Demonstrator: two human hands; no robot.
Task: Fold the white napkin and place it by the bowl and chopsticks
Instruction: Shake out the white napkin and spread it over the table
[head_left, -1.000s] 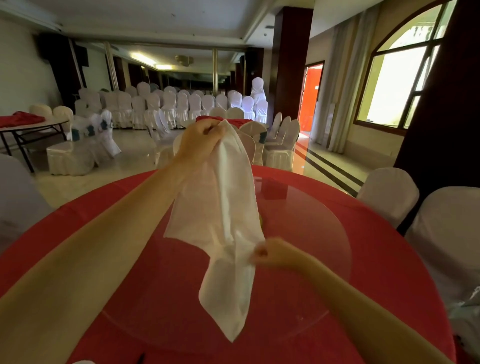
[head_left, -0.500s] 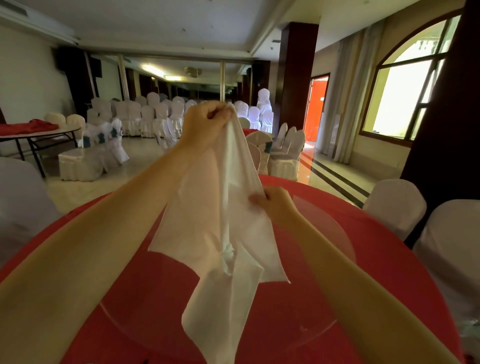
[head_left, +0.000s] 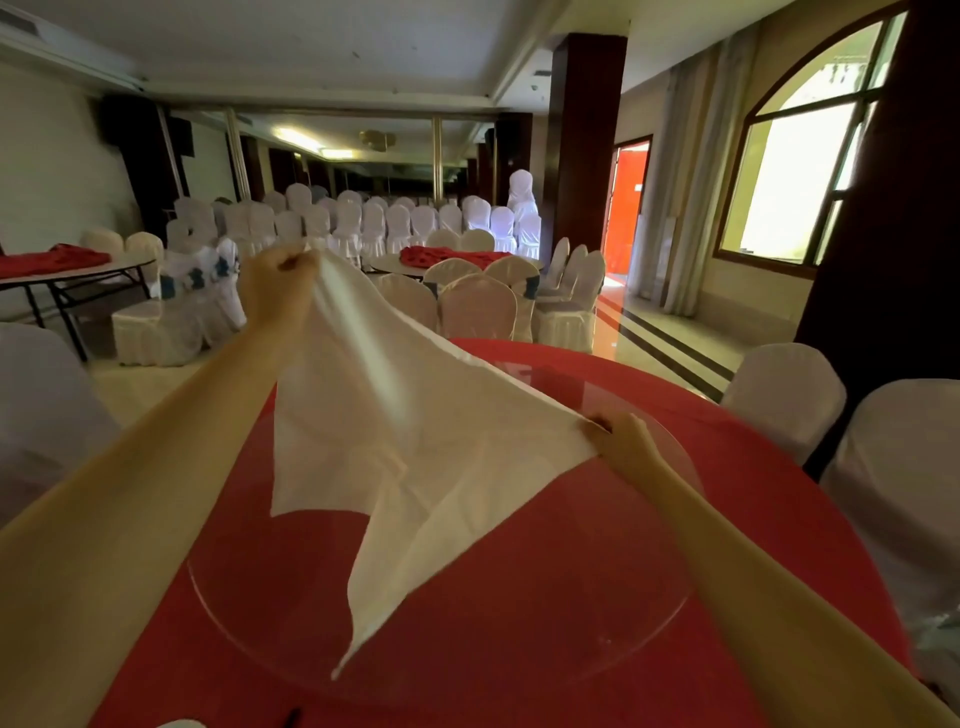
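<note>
The white napkin (head_left: 410, 447) hangs spread in the air above the round table. My left hand (head_left: 275, 283) pinches one corner high at the upper left. My right hand (head_left: 623, 436) pinches another corner lower on the right, so the top edge is stretched taut between them. A loose corner points down toward the glass turntable (head_left: 597, 597). At the bottom edge a white rim (head_left: 179, 723) and a dark tip (head_left: 292, 717) show, too cut off to identify. The bowl and chopsticks are otherwise out of sight.
The table wears a red cloth (head_left: 779, 545) under the glass turntable. White-covered chairs (head_left: 784, 395) stand at the right and at the left (head_left: 41, 405). More covered chairs and tables fill the hall behind.
My right hand slid along the napkin's edge, then pulled out to the right and downward, spreading the cloth wide. My left hand stayed high, holding its corner.
</note>
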